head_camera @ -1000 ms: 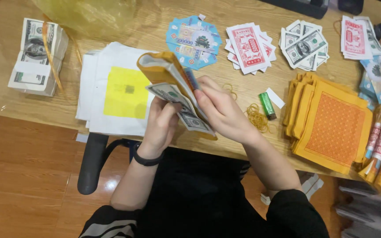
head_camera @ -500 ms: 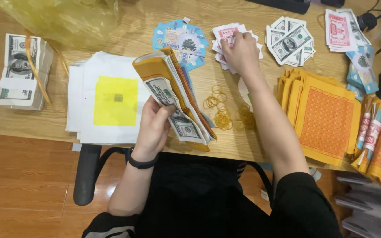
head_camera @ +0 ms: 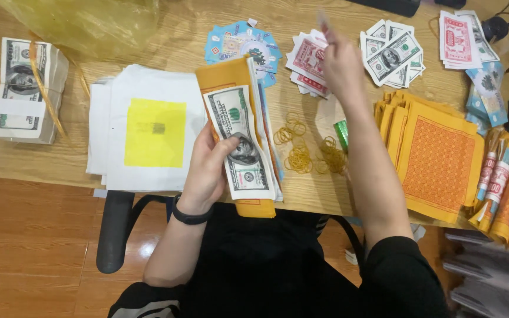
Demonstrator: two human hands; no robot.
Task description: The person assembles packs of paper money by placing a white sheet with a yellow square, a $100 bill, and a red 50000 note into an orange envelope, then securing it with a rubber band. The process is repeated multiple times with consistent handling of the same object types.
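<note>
Head view: a stack of paper sheets topped by a banknote-style sheet (head_camera: 240,141), backed with orange paper, is gripped by the left hand (head_camera: 210,168) over the table edge (head_camera: 42,159). The right hand (head_camera: 341,62) is raised over the red-printed notes (head_camera: 307,62), fingers pinched on something blurred; what exactly can't be told. Loose rubber bands (head_camera: 301,154) are scattered just beside the stack.
</note>
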